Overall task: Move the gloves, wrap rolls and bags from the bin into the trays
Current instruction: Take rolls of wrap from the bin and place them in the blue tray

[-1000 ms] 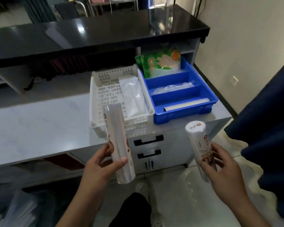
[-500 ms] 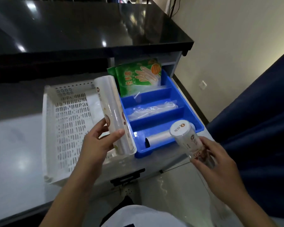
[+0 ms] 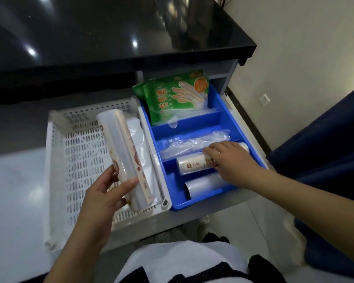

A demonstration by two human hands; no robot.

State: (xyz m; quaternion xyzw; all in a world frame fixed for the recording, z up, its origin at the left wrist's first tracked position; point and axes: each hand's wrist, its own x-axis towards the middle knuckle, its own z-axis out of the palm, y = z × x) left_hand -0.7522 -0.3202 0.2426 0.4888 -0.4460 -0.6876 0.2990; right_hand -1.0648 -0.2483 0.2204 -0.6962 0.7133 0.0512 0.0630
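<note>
Left hand (image 3: 102,201): thumb and fingers curled round lower part of printed wrap roll (image 3: 121,152), held tilted above right side of white tray (image 3: 57,160). Right hand (image 3: 231,160): fingers curled over right part of labelled wrap roll (image 3: 190,165), lying crosswise in near compartment of blue tray (image 3: 192,204). Plain roll (image 3: 204,185) just nearer, same compartment. Clear bags (image 3: 194,145) in middle compartment; green glove packs (image 3: 176,97) upright in far one. Folded white bags (image 3: 141,144) in white tray, behind held roll.
</note>
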